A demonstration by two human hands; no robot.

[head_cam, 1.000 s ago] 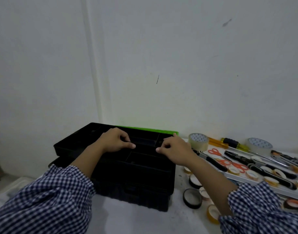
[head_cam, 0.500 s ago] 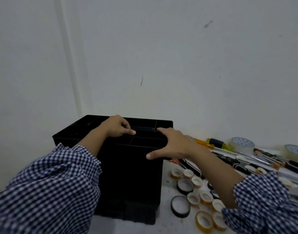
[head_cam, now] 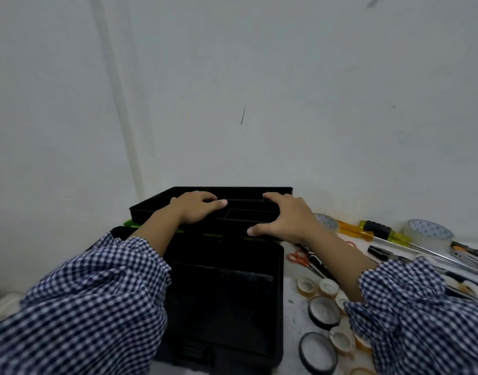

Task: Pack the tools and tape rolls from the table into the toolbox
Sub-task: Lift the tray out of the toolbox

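Left hand (head_cam: 196, 209) grip and right hand (head_cam: 284, 217) grip both clasping black tray (head_cam: 248, 205) above toolbox (head_cam: 227, 293)

At the frame's center both hands, the left hand (head_cam: 197, 209) and right hand (head_cam: 284, 217), grip a black divided tray (head_cam: 246, 212) above the open black toolbox (head_cam: 224, 293), while tape rolls (head_cam: 323, 311), orange scissors (head_cam: 298, 259) and yellow-handled screwdrivers (head_cam: 378, 231) lie on the surface (head_cam: 293, 315) at lower right.
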